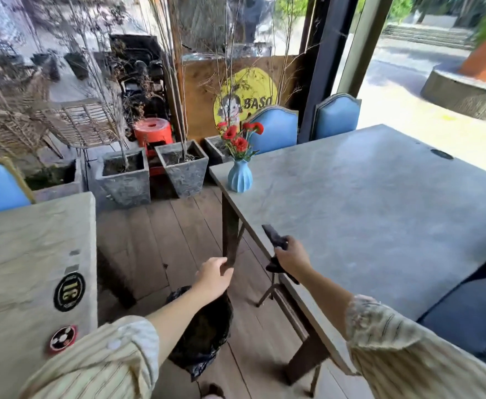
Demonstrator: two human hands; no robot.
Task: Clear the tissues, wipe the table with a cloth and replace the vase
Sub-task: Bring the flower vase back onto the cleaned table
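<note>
My right hand grips a dark cloth over the near left edge of the grey table. A blue ribbed vase with red flowers stands upright on the table's far left corner, well beyond that hand. My left hand is out over the floor in front of the table leg, fingers curled on the top of a black plastic bag that hangs below it. No tissues show on the tabletop.
A second grey table with round stickers is at the left, with a wooden-floor aisle between the two. Stone planters and a red stool stand at the aisle's far end. Blue chairs sit behind the table; a dark bench is at its right.
</note>
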